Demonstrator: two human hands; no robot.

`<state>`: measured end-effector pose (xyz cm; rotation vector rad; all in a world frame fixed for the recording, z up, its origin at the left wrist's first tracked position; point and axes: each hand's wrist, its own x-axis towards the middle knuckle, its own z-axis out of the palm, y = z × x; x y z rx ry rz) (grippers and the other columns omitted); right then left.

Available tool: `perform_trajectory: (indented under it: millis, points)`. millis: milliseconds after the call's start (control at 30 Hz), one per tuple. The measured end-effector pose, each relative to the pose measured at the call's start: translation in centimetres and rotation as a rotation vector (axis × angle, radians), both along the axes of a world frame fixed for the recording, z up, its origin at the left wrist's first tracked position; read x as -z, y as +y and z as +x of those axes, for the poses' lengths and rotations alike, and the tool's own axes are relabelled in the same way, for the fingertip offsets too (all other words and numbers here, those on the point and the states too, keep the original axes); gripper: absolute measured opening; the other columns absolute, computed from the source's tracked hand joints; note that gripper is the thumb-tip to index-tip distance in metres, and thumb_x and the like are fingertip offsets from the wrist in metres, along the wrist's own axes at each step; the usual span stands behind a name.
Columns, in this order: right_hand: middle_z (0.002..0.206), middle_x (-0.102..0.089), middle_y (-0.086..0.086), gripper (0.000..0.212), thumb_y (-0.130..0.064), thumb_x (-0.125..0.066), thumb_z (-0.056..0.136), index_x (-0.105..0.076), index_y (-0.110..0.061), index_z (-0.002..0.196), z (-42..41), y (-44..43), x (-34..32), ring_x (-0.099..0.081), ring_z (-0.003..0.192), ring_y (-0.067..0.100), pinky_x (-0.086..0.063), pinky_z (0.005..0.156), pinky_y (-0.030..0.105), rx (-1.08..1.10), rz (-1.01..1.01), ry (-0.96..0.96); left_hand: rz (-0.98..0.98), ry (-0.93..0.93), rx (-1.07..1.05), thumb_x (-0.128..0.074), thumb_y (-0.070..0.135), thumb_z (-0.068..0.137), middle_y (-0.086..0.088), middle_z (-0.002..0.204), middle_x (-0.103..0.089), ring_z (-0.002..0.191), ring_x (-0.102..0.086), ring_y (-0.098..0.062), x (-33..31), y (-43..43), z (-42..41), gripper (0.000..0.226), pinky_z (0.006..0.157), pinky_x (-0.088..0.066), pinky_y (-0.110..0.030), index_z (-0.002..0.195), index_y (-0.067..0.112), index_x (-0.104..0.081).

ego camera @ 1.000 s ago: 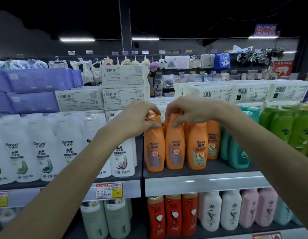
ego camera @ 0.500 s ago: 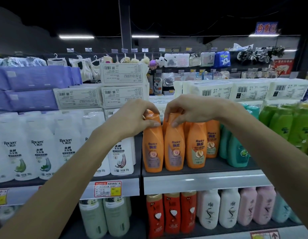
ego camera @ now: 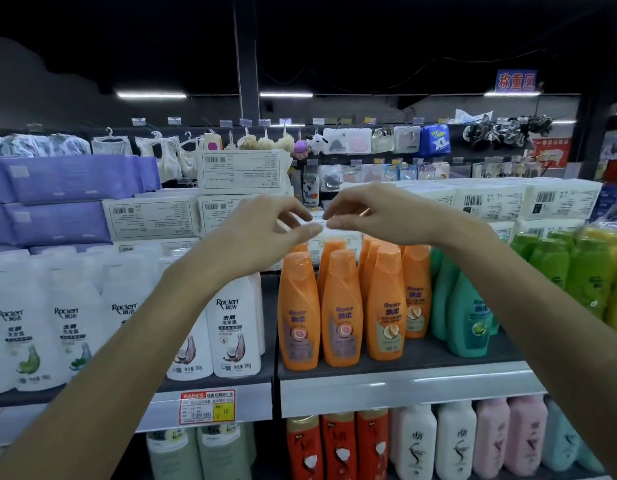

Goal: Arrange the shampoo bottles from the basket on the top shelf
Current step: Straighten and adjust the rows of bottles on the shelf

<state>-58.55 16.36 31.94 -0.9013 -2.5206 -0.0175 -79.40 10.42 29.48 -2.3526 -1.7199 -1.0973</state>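
Left hand (ego camera: 265, 233), right hand (ego camera: 379, 213) above orange bottles (ego camera: 341, 317)

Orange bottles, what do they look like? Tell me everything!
The orange bottles are shiny plastic shampoo bottles, wide at the bottom and narrowing to orange caps. Each label says "Rejoice" above a small round picture. Several stand upright, packed close together in rows on the dark shelf, with white bottles to their left and teal bottles to their right. The left hand and right hand hover just above the caps, touching none.
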Motion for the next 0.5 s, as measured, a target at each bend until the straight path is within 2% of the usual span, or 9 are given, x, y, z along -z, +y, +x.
perform_trajectory:
  millis: [67, 133, 267, 367, 500]
  points:
    - [0.119, -0.066, -0.005, 0.029, -0.030, -0.054, 0.100, -0.063, -0.018, 0.125, -0.1, 0.7, -0.5, -0.061, 0.107, 0.007, -0.050, 0.098, 0.029, 0.012, 0.012, 0.016, 0.056, 0.019, 0.004, -0.066, 0.043, 0.092, 0.018, 0.101, -0.069, 0.089, -0.065, 0.003, -1.1, 0.5, 0.0, 0.023, 0.076, -0.051, -0.020, 0.112, 0.034, -0.067]
    - [0.122, -0.066, -0.003, 0.027, -0.024, -0.057, 0.099, -0.063, -0.018, 0.125, -0.6, 1.5, -0.8, -0.061, 0.109, 0.009, -0.050, 0.101, 0.032, 0.046, 0.007, -0.024, 0.038, 0.109, -0.026, -0.071, 0.033, 0.091, 0.012, 0.105, -0.070, 0.094, -0.065, -0.003, -2.0, 1.6, -0.1, 0.024, 0.084, -0.054, -0.025, 0.115, 0.029, -0.068]
    - [0.125, -0.066, -0.001, 0.035, -0.024, -0.066, 0.094, -0.062, -0.017, 0.127, -1.7, 3.3, -0.7, -0.061, 0.113, 0.013, -0.049, 0.103, 0.038, 0.141, -0.053, -0.177, -0.169, 0.269, -0.096, -0.075, 0.030, 0.087, 0.003, 0.117, -0.069, 0.105, -0.064, -0.012, -2.6, 4.1, 0.2, 0.039, 0.097, -0.053, -0.036, 0.123, 0.019, -0.065]
    - [0.127, -0.066, -0.002, 0.039, -0.029, -0.068, 0.092, -0.062, -0.019, 0.130, -2.1, 4.4, -0.3, -0.061, 0.114, 0.014, -0.049, 0.102, 0.036, 0.168, -0.092, -0.264, -0.283, 0.334, -0.095, -0.074, 0.029, 0.089, 0.001, 0.117, -0.070, 0.105, -0.065, -0.013, -2.1, 5.5, 0.1, 0.036, 0.095, -0.053, -0.031, 0.122, 0.017, -0.068]
    - [0.124, -0.066, -0.003, 0.035, -0.031, -0.066, 0.093, -0.064, -0.023, 0.127, -2.3, 5.2, 0.3, -0.061, 0.111, 0.013, -0.049, 0.093, 0.028, 0.164, -0.106, -0.301, -0.276, 0.353, -0.090, -0.072, 0.027, 0.091, 0.001, 0.115, -0.071, 0.103, -0.065, -0.011, -1.4, 6.7, -0.2, 0.030, 0.089, -0.054, -0.027, 0.120, 0.020, -0.070]
